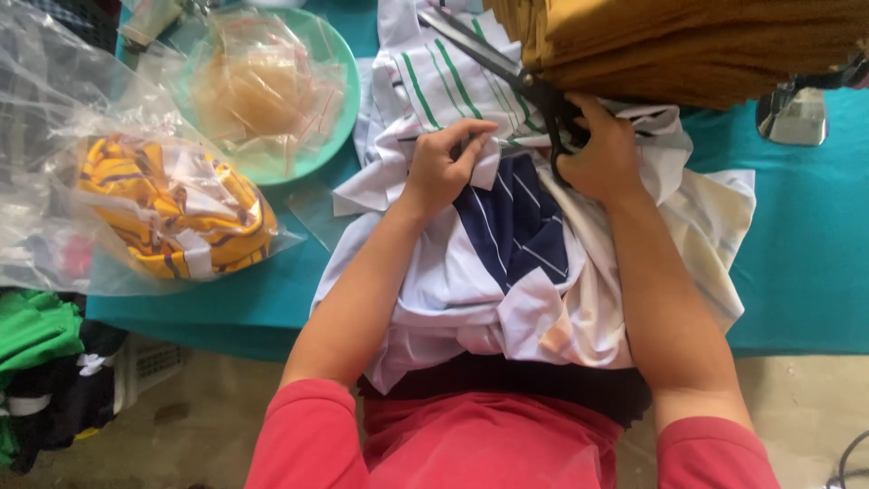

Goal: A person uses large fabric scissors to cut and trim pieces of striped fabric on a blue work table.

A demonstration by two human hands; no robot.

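Observation:
A white garment (pixel 453 290) with green stripes and a navy striped panel (pixel 511 222) lies bunched on the teal table (pixel 797 263) in front of me. My left hand (pixel 444 163) pinches a fold of the white fabric near the collar. My right hand (pixel 602 154) grips the black handles of large scissors (pixel 489 54), whose blades point up and left over the striped cloth. The two hands are close together at the garment's top.
A stack of mustard-brown fabric (pixel 688 41) sits at the far right. A green bowl (pixel 339 118) holds small clear bags. A clear plastic bag with yellow striped cloth (pixel 172 208) lies at left. Green and black garments (pixel 36 362) hang below the table's left edge.

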